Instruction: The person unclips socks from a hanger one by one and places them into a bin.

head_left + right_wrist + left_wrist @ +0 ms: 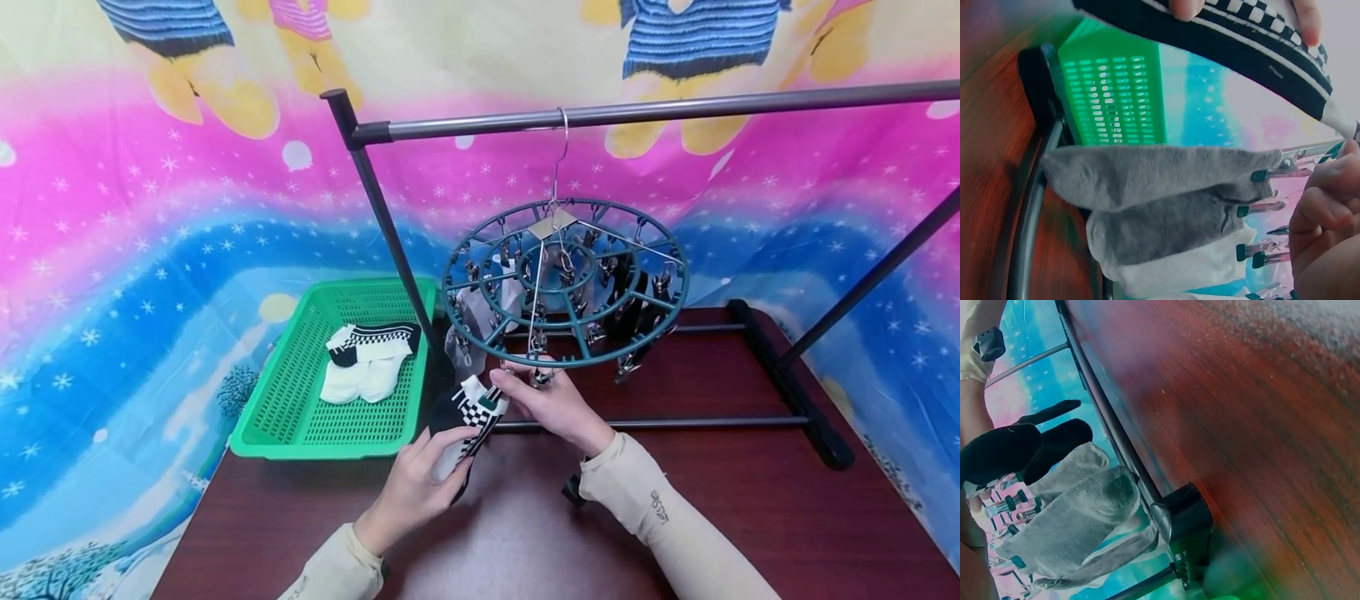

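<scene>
My left hand holds a black-and-white checkered sock, pinched between thumb and fingers below the round hanger. In the right wrist view, the same sock stretches across the top, its white cuff end close to my right hand. With thumb and curled fingers, my right hand pinches a clip at the hanger's near rim, beside the sock's cuff. Fingers partly hide that clip. Grey socks hang from other clips, and black socks hang farther along.
Left of the rack, a green basket contains a checkered sock and white socks. A dark metal rack carries the hanger by its hook; its lower bars stand on the brown table. A patterned cloth covers the background.
</scene>
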Available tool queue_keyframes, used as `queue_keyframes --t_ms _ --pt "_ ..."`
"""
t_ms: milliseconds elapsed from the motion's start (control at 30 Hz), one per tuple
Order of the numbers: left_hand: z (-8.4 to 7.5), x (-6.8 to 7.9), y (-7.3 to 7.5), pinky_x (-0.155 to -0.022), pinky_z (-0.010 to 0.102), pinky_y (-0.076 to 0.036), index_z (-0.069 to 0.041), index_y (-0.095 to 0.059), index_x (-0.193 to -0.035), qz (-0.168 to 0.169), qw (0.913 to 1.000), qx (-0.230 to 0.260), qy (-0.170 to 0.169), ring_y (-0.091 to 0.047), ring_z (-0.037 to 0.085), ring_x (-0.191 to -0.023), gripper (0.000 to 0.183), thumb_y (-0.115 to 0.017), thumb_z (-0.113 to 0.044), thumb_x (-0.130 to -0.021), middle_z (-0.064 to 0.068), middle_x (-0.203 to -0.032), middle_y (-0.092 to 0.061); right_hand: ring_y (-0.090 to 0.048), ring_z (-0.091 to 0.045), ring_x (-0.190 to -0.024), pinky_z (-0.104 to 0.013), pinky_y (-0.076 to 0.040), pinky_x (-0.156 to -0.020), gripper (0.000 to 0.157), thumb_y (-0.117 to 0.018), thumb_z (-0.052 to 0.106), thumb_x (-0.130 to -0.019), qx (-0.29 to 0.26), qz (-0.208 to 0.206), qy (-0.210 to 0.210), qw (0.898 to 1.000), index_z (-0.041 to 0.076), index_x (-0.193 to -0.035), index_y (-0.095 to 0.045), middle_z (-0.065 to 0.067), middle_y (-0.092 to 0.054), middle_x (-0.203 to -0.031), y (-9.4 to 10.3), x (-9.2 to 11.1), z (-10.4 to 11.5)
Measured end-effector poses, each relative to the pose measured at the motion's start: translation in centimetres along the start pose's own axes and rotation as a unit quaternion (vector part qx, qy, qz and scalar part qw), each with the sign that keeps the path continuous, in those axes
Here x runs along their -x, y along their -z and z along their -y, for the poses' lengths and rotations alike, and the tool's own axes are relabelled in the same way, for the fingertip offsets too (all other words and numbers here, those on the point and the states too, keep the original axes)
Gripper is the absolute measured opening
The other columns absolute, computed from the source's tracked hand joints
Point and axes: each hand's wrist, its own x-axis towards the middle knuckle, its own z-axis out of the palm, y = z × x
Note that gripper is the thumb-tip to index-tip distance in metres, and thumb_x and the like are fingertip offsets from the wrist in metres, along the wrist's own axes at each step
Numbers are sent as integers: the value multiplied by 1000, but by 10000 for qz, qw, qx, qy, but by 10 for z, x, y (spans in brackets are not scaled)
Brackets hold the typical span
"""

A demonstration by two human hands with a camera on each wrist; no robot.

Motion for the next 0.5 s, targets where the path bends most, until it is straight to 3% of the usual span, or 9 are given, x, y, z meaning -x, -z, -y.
queue_keyframes --t_ms 200,500 --pt "0 0 0 -74 31 -61 -10 -64 -130 57 9999 28 103 -72 22 -90 66 -84 8 -70 13 -110 -70 -32 -17 -45 -28 -30 -48 45 -63 27 -105 14 -107 191 9998 3 -69 -49 3 -33 -52 -2 -1 -2" --pt "1 0 1 -72 29 -60 -9 -64 -129 1 9999 74 130 -71 22 -87 64 -84 8 -71 12 -109 -70 -33 -17 -46 -28 -31 -48 42 -64 26 -104 18 -258 77 9996 2 -71 -52 2 -35 -53 -3 1 -1"
